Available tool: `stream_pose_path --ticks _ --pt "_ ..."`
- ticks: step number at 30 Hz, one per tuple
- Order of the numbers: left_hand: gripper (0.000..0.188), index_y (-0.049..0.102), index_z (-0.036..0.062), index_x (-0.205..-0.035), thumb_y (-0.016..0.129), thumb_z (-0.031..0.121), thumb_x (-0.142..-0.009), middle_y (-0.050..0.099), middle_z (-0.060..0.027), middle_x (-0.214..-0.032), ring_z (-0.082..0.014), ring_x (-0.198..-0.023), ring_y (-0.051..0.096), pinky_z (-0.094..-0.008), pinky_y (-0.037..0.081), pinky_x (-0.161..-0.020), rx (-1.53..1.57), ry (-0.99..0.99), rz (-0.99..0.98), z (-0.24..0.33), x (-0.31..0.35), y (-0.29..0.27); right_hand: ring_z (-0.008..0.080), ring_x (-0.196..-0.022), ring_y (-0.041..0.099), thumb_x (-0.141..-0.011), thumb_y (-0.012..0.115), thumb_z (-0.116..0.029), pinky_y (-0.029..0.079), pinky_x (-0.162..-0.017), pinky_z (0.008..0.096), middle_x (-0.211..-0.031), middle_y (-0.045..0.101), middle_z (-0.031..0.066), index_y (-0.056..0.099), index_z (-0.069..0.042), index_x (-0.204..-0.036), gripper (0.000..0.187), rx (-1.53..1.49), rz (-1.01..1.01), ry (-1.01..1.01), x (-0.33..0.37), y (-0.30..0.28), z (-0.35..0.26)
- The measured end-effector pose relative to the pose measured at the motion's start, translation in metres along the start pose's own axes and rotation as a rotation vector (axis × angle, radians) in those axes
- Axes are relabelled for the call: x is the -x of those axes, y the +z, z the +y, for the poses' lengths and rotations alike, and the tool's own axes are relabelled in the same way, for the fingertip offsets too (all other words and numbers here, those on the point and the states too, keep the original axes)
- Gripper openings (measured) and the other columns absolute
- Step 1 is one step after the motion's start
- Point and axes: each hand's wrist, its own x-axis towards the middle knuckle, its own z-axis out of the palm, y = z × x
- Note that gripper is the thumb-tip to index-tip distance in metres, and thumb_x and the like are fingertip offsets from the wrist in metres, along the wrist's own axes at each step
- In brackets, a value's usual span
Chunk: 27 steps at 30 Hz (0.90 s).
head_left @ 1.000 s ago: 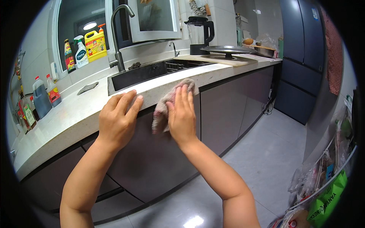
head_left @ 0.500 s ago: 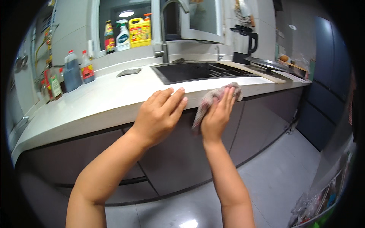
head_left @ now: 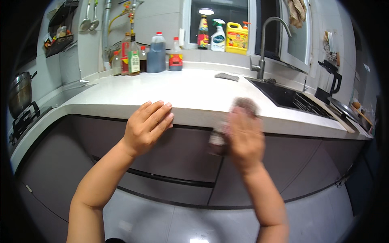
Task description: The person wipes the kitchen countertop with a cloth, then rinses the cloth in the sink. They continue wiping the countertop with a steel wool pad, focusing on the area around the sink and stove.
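Note:
My right hand point(head_left: 245, 141), smeared by motion, has a greyish-pink cleaning cloth point(head_left: 245, 106) under its fingers at the counter's front edge. Part of the cloth hangs down beside the hand, in front of the cabinet. To the left, my left hand point(head_left: 146, 126) holds nothing, its fingers stretched out and close together at the edge of the white countertop point(head_left: 190, 91). Farther back on that top lies a folded grey cloth point(head_left: 227, 76), apart from both hands.
At the right is a black sink point(head_left: 279, 95) with a tall faucet point(head_left: 263, 52). Several sauce bottles point(head_left: 156, 54) stand against the back wall. A pot point(head_left: 21, 91) and gas stove point(head_left: 25, 119) are at far left. Grey cabinets point(head_left: 182, 152) run below the counter.
The view has swung left, bringing the stove and pot into sight. My right hand and the cloth have moved left along the counter edge, away from the sink front.

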Motion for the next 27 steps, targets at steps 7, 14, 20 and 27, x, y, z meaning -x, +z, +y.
stream_pose_path --ticks 7,14,20,27 --pt "0.028 0.069 0.0114 -0.106 0.073 0.009 -0.079 0.067 -0.0123 -0.119 -0.0302 -0.111 0.063 -0.0450 0.046 -0.098 -0.071 -0.110 -0.042 -0.045 0.059 -0.030 0.0330 -0.131 0.050 -0.089 0.064 -0.016 0.037 -0.109 0.0501 -0.135 0.059 0.0115 0.064 -0.004 -0.123 0.036 -0.078 -0.039 -0.104 -0.004 -0.010 0.027" --pt "0.028 0.070 0.0138 -0.108 0.067 0.008 -0.081 0.065 -0.0087 -0.124 -0.0280 -0.116 0.061 -0.0464 0.043 -0.102 -0.060 -0.114 -0.039 -0.065 0.082 -0.034 0.0300 -0.131 0.049 -0.085 0.058 -0.016 0.039 -0.109 0.0468 -0.141 0.052 0.0077 0.062 -0.007 -0.124 0.041 -0.234 -0.165 -0.390 -0.087 0.036 -0.098" --pt "0.030 0.070 0.0154 -0.110 0.064 0.007 -0.081 0.064 -0.0088 -0.126 -0.0281 -0.119 0.059 -0.0467 0.043 -0.102 -0.097 -0.171 -0.040 -0.105 0.129 -0.055 0.0336 -0.128 0.051 -0.086 0.067 -0.011 0.044 -0.106 0.0441 -0.134 0.059 0.0105 0.068 -0.005 -0.117 0.031 0.104 -0.244 -0.192 -0.027 -0.036 0.013" --pt "0.036 0.067 0.0134 -0.116 0.072 0.012 -0.081 0.060 -0.0106 -0.131 -0.0298 -0.124 0.055 -0.0470 0.041 -0.103 -0.080 -0.236 -0.067 -0.110 0.146 -0.058 0.0365 -0.128 0.050 -0.083 0.070 -0.011 0.042 -0.107 0.0431 -0.135 0.058 0.0097 0.068 -0.004 -0.117 0.034 0.035 -0.190 -0.196 -0.042 -0.005 -0.038"
